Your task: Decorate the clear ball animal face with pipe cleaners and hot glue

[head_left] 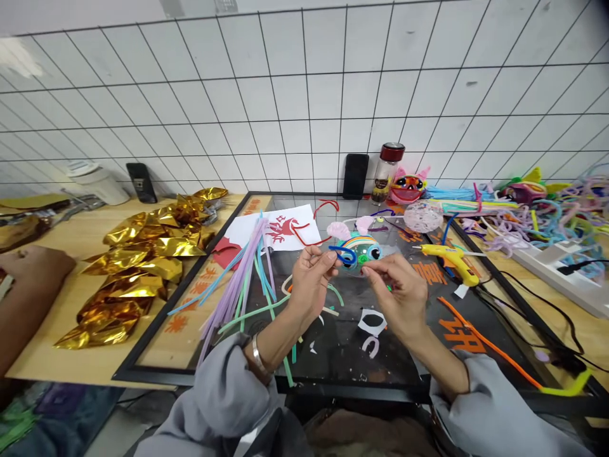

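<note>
My left hand [311, 276] is closed in a pinch on a blue pipe cleaner [343, 252] bent into a loop. Behind the fingertips lies a clear plastic craft face [362, 245] with big round eyes, pink ears and a rainbow band. A green coil [363, 259] sits at its middle. My right hand [402, 289] is pinched at the lower edge of this face, close to the coil. What its fingers hold is hidden, though a speck of green shows by them.
A yellow glue gun [451, 260] with a black cable lies to the right, near a white power strip [547, 273]. Lilac and green pipe cleaners [252, 266] spread across the left. Gold foil [143, 260] covers the left table, beside another person's arm [35, 298]. A glass bottle [386, 174] stands behind.
</note>
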Motion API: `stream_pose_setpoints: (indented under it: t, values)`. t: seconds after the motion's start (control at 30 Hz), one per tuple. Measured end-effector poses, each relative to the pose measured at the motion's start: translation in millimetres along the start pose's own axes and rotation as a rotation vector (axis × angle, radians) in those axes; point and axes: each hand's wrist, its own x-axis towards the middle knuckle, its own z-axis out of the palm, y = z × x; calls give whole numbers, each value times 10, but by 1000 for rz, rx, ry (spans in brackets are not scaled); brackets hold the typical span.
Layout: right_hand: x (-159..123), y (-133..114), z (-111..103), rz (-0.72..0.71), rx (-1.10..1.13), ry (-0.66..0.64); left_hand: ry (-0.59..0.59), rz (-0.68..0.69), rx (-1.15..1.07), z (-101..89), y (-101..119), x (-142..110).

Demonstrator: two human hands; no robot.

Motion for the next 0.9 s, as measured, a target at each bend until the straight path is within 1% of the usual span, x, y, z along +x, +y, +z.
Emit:
stream_pose_setpoints:
  t: [0.1, 0.3, 0.63, 0.8, 0.87, 0.9]
  values:
    - [30, -1, 71, 69, 53, 2, 1, 15, 0, 2, -3, -7]
    - [44, -22, 134, 147, 81, -1, 5, 38, 14, -2, -25, -17]
    - [72, -57, 146, 287, 195, 30, -18, 52, 27, 12, -46, -41]
    - [122, -44, 141, 315, 259, 35, -41, 16, 70, 20, -33, -42]
    - [159, -4, 110, 324, 295, 29, -28, 39, 99, 3, -8, -12]
    - [180, 22, 86, 327, 307, 27, -10, 82, 115, -13, 10, 13]
